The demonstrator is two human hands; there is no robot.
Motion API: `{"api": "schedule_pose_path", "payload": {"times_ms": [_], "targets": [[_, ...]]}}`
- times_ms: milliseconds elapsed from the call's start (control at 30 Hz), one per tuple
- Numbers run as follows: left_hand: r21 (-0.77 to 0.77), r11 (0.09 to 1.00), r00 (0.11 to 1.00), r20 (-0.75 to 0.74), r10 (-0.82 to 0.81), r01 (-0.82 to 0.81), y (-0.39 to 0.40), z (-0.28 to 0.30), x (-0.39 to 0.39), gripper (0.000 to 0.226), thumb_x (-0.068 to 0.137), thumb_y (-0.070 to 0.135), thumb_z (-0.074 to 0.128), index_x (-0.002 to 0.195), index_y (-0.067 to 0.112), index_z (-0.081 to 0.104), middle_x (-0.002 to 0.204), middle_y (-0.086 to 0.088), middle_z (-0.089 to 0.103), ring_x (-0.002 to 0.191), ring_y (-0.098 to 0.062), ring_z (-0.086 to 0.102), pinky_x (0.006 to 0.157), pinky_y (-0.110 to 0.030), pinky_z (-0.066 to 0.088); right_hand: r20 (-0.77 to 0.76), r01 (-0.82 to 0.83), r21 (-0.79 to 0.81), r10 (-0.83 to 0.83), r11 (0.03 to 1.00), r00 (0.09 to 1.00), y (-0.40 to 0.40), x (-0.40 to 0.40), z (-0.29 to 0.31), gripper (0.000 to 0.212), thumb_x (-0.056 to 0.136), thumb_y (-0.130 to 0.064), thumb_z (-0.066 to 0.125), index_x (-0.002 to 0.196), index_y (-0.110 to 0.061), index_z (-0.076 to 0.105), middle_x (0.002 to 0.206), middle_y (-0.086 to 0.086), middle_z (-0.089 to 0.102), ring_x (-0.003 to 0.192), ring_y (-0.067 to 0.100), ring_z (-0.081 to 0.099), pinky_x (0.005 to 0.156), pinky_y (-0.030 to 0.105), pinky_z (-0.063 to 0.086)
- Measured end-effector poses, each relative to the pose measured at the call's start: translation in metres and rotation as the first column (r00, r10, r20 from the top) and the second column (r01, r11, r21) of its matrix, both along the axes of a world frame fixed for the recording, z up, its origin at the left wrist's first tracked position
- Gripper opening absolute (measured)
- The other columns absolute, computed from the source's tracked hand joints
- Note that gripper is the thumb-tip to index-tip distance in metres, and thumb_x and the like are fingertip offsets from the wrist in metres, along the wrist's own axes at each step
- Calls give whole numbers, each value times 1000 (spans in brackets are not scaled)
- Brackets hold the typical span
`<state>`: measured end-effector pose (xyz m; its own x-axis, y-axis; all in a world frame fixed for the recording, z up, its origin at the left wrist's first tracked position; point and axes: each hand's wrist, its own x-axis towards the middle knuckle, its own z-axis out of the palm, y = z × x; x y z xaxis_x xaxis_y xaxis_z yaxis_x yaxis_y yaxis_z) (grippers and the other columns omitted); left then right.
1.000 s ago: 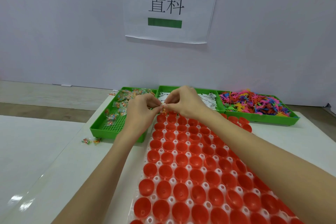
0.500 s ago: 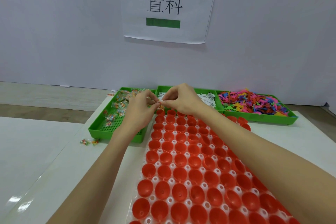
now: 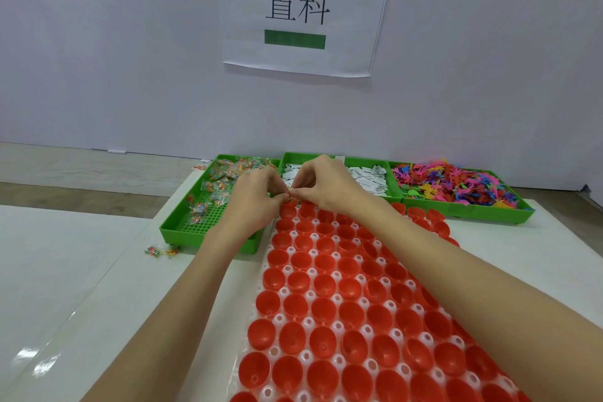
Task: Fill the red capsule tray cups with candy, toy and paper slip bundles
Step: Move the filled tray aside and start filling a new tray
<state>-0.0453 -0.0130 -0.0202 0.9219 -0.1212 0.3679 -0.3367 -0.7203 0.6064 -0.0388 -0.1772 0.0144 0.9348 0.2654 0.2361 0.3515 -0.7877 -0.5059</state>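
From the head view, both hands meet just above the far end of the red capsule tray (image 3: pixel 342 297), in the middle of the frame. The left hand (image 3: pixel 253 202) and the right hand (image 3: pixel 326 188) each have thumb and forefinger pinched narrow on one small bundle (image 3: pixel 290 194) held between them; it is too small to tell what it holds. The other fingers are curled loosely.

The tray runs from the lower right of the frame up to the hands, and every cup in sight looks bare, so the filling seems to be at its very start. Behind the hands, three green bins stand in a row on the white counter (image 3: pixel 81 287): candy bin (image 3: pixel 208 225) at left, paper slip bin (image 3: pixel 365 178) in the middle, toy bin (image 3: pixel 456 188) at right. A few stray candies (image 3: pixel 161 251) lie on the counter beside the candy bin. A paper sign (image 3: pixel 303 6) hangs on the wall above.

To do this step well, the pieces should probably be squeezed into one tight bundle before release, then lowered straight into the nearest far-row cup just below the fingers, so nothing springs out or lands in the white gaps between cups. Working row by row from the far end would keep the forearms from brushing filled cups.
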Motion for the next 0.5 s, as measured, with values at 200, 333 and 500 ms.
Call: {"api": "schedule_pose_path", "payload": {"times_ms": [200,333,500], "targets": [[19,1000,1000,-6,-20,20,1,3,0,6,89,19,78,86,14,78,82,6,72,82,-5,65,66,-6,40,33,20,-69,-18,997,999,7,-1,1,14,84,-22,83,89,-9,79,85,6,75,79,16,69,76,29,57],[41,999,1000,12,8,-8,0,0,0,3,90,14,75,88,13,78,83,5,72,82,-6,64,64,-3,37,29,45,-105,-42,993,999,14,-1,0,10,85,-16,80,89,-6,78,89,10,76,89,22,71,85,35,57],[-17,1000,1000,-13,10,-10,1,-1,1,5,88,17,78,89,13,75,85,5,75,82,-2,69,63,-5,41,-30,37,-110,-41,993,999,11,1,7,15,84,-19,82,93,-8,79,87,6,74,83,16,68,73,25,54]]}}
